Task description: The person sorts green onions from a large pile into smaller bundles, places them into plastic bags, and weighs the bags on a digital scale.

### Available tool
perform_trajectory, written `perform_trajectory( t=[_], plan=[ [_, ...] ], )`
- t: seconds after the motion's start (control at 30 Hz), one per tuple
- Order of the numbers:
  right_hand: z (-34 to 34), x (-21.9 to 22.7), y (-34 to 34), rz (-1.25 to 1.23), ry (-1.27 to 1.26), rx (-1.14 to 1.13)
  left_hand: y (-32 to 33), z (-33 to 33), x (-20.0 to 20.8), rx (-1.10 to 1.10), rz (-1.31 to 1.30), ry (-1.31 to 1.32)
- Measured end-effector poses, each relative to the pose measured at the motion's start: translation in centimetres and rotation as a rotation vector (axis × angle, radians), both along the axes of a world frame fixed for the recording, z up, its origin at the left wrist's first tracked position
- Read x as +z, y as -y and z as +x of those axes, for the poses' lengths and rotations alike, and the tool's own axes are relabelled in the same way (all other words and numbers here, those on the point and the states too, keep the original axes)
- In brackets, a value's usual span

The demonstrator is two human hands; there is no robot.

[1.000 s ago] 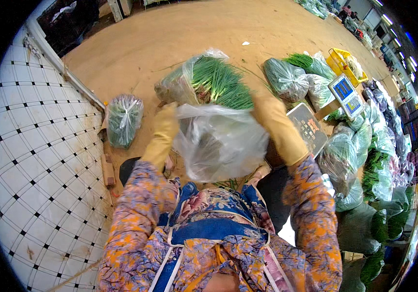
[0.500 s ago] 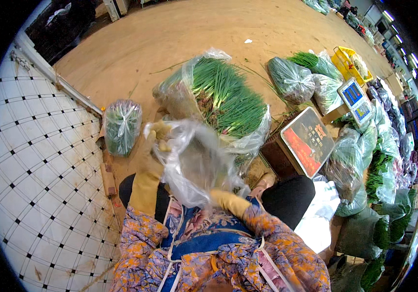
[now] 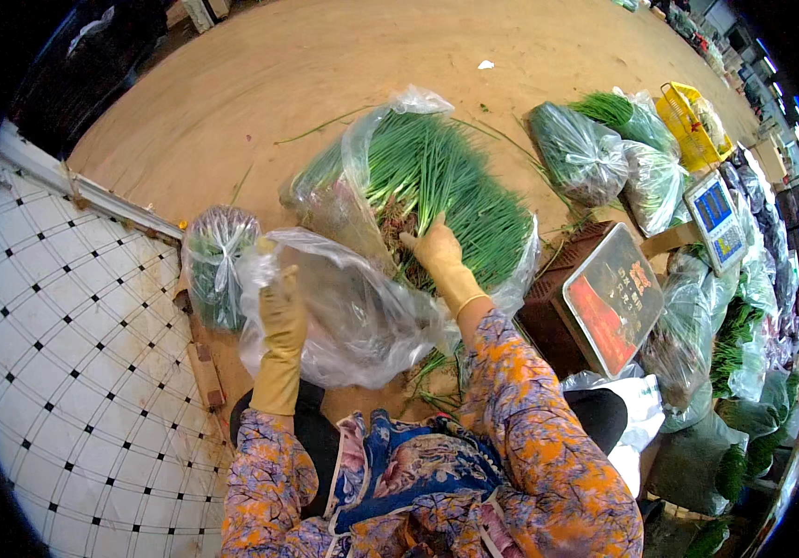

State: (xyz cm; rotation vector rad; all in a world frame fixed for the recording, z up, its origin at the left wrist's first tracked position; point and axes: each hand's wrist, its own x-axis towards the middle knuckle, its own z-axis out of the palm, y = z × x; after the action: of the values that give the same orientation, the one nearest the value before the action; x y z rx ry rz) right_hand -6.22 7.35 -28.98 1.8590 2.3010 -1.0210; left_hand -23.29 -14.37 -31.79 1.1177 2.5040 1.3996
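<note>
My left hand (image 3: 283, 307), in a yellow rubber glove, is closed on the rim of a clear plastic bag (image 3: 353, 349). The bag spreads open across my lap with its mouth toward the green onions. My right hand (image 3: 439, 260), gloved alike, reaches over it to the root ends of the green onions (image 3: 474, 195). Its thumb and forefinger are apart at the roots; the other fingers are partly hidden. The pile of green onions lies in a large opened plastic sack (image 3: 320, 191), leaves pointing away and to the right.
A filled, tied bag (image 3: 223, 265) stands at the left beside white tiling (image 3: 83, 344). To the right is a scale with a flat platform (image 3: 613, 302) and raised display (image 3: 716, 219). Behind it lie filled vegetable bags (image 3: 578, 153) and a yellow crate (image 3: 692, 130). More bags line the right side.
My right hand has let go of the plastic bag and moved forward to the green onions. The bag has opened wider and sunk flatter, with my left hand still holding its rim.
</note>
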Motion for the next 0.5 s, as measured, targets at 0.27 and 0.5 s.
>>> perform_trajectory(
  t=[0.27,0.5],
  plan=[
    [6.6,-5.1,-6.3,-0.494,-1.234,-0.705,-13.7,5.5,2.6,-0.406,-0.525,0.092],
    [2.7,-6.5,-9.2,-0.514,-0.796,-0.512,-20.4,7.1,0.5,-0.128,-0.54,0.345]
  ],
)
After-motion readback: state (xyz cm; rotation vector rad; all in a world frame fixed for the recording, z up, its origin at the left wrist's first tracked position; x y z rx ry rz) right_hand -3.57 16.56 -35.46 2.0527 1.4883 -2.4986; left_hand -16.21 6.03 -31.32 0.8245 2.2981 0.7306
